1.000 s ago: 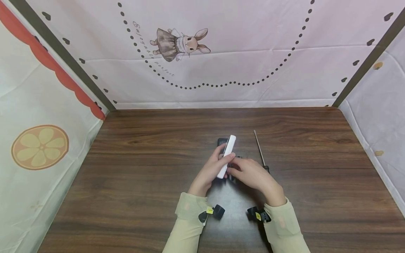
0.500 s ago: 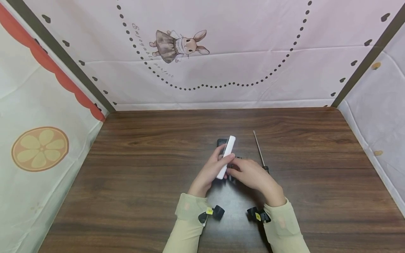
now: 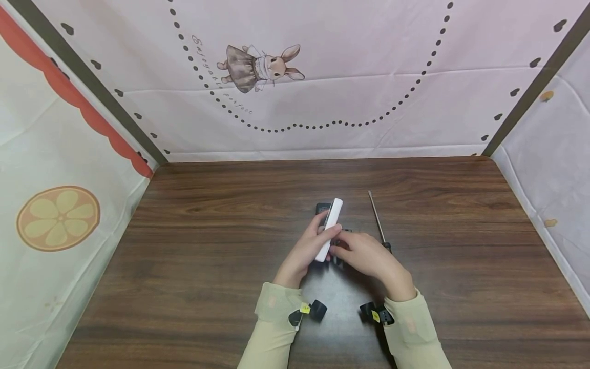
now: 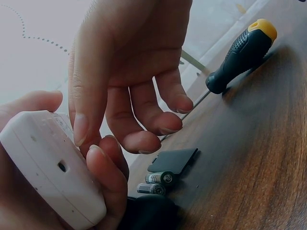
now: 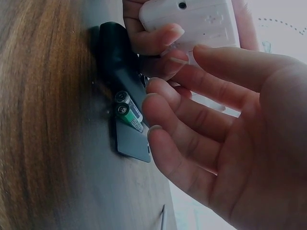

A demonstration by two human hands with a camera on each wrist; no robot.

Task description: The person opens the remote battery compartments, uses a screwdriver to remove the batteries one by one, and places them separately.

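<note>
Over the last second your head view has tipped very slightly and the table point(image 3: 207, 246) sits a touch lower in it, but nothing on it has visibly moved. Your left hand point(image 3: 308, 248) is gripping the white unit point(image 4: 48, 163), just as it was. Your right hand point(image 3: 367, 252) has held its place too, thumb and forefinger at the unit and the other fingers loosely bent; you can't tell whether those two tips pinch anything. So you look to be mid-step, in close fingertip work.

The screwdriver point(image 4: 242, 60) lies to the right, beyond your right hand, with nobody holding it. The black unit point(image 5: 115, 57) lies under your hands, mostly hidden in your head view. You have the white unit raised over it, slanted, its narrow edge turned up to you and a small hole in one end.

No open compartment shows on either unit, so you can't tell what is inside them. Next to the black unit is the flat plate point(image 4: 172, 161), perhaps a cover. Two small batteries point(image 4: 153, 178) lie loose just beside it, outside any compartment.
</note>
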